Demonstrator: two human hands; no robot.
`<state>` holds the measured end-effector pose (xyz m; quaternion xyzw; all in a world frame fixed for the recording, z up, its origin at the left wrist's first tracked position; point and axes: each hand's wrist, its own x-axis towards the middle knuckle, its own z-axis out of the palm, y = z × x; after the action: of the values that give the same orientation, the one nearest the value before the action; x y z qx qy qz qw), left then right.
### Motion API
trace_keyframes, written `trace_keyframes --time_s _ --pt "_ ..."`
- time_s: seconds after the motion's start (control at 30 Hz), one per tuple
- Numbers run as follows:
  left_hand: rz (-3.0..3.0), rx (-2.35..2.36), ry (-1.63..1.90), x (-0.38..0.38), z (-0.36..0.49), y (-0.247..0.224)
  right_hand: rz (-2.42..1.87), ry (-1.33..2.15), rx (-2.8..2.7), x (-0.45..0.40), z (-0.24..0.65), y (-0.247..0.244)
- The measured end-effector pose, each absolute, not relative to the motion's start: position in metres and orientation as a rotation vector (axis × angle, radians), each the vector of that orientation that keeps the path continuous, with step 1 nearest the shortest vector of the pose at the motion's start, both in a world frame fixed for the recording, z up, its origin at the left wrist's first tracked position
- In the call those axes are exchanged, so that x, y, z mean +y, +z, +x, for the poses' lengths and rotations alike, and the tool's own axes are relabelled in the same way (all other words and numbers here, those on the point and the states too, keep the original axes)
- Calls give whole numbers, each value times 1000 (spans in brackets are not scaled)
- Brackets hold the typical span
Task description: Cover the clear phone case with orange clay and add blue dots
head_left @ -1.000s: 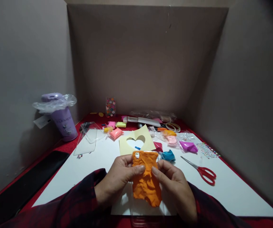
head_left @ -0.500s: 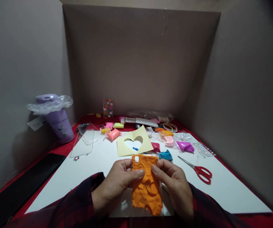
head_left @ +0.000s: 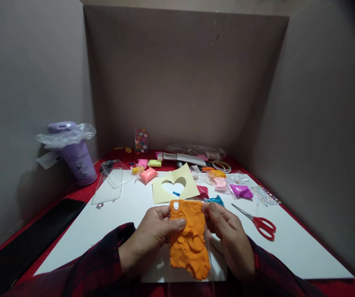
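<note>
A clear phone case [head_left: 212, 284] is held up in front of me, its back mostly spread with lumpy orange clay [head_left: 190, 243]. An opening at its upper left shows white. My left hand [head_left: 155, 231] grips the case's left side, thumb lying on the clay and fingers behind. My right hand [head_left: 226, 227] is at the upper right edge, thumb and forefinger closed along the rim, other fingers behind the case. The clay's bottom edge is ragged, and bare clear plastic shows below it. Just beyond lies a cream card [head_left: 161, 194] with a heart-shaped hole.
Red-handled scissors [head_left: 262, 227] lie to the right, near a sheet of rhinestones [head_left: 266, 195]. Bagged clay in purple [head_left: 241, 191], blue [head_left: 216, 201] and coral [head_left: 148, 175] is scattered beyond. Clear cases [head_left: 107, 198] lie at left, near a purple tumbler [head_left: 80, 161] and a black slab [head_left: 29, 243].
My right thumb has moved off the clay's face, outward and up to the case's right edge. The case has shifted slightly left. My left hand keeps its grip.
</note>
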<state>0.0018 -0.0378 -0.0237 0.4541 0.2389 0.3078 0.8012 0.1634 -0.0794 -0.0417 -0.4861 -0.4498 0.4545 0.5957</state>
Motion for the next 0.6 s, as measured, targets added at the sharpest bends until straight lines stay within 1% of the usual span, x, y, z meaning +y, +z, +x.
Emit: trace_keyframes --time_s 0.2,0.6 --pt "999 523 676 -39 3 -26 -1211 976 -1039 -80 160 -34" --pt "946 526 676 -41 4 -28 -1094 1157 -1122 -82 166 -35"
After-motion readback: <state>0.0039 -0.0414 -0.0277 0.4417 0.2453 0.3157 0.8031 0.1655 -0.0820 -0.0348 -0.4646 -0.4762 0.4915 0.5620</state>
